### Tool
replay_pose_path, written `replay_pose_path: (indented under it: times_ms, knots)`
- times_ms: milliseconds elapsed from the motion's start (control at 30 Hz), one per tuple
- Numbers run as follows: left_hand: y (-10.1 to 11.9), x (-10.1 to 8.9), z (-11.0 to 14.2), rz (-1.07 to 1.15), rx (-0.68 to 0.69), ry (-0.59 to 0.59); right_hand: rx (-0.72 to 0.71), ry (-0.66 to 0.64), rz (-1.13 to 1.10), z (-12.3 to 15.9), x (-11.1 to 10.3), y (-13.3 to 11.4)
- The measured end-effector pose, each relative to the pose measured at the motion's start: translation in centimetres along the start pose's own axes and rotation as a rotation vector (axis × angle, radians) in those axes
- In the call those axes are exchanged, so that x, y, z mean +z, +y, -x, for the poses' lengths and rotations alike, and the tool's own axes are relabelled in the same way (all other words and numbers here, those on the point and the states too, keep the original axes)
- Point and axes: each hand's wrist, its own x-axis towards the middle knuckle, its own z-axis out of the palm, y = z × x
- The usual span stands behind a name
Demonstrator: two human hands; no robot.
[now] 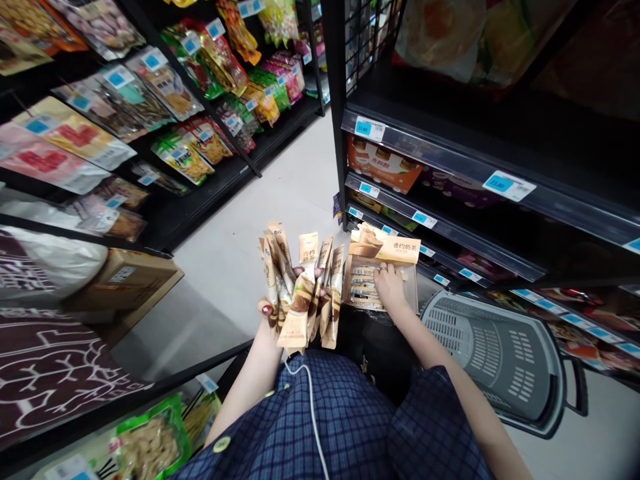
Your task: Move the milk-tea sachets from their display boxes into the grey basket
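the left hand is curling tight around a fanned bunch of tan sachets, raised upright over the lap. the right hand is reaching palm-down into the open carton, fingers bent among its packets, beside a grey basket.

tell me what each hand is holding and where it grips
The left hand clasps a fan of milk tea sachets around their lower halves. The right hand reaches into the open milk tea box, fingers on the sachets inside; no firm grip visible.
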Motion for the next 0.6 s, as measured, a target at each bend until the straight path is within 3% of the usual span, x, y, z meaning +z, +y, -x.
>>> replay_pose_path:
  times_ms: [100, 233, 300, 400, 500, 600]
  knots:
    - [0.1, 0.2, 0.3, 0.054, -0.018, -0.073, 0.001, -0.017, -0.065, 0.5, -0.7, 0.0]
    - [0.1, 1.0, 0.6, 0.101, -0.066, -0.13, 0.011, 0.016, -0.236, 2.4, -4.2, 0.2]
    - [-0.1, 1.5, 0.6, 0.102, -0.075, -0.148, 0.006, 0.028, -0.655, 3.5, -6.5, -0.1]
    - [-0.7, 2.2, 0.0, 0.081, -0.074, -0.17, 0.005, -0.073, -1.43, 4.8, -8.7, -1.4]
    - [-1.2, 2.7, -0.8, 0.038, -0.068, -0.218, 0.006, -0.113, -1.694, 5.3, -9.1, -3.0]
    - [-1.4, 3.3, -1.1, 0.03, -0.077, -0.243, 0.074, -0.007, -1.816, 5.5, -8.5, -3.7]
